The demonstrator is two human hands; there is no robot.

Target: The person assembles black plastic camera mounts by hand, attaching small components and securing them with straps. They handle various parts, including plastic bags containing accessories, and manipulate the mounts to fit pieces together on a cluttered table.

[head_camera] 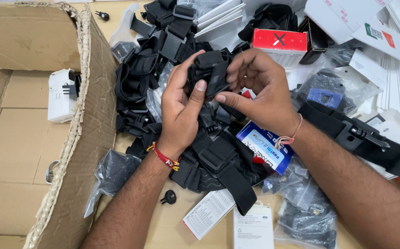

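Note:
Both my hands hold a folded black strap bundle (210, 70) above a heap of black straps and buckles (209, 157). My left hand (181, 103) wraps it from the left, thumb pressed on its front. My right hand (259, 90) pinches its right side with fingers and thumb. A red thread band circles my left wrist, a thin cord my right.
A large open cardboard box (78, 138) stands at left with a small white box (61, 94) inside. A red and white box (279, 45), white cartons (395, 69), a blue and white card (265, 146), plastic bags (308, 216), white leaflets (254, 228) and a black screw knob (168, 197) lie around.

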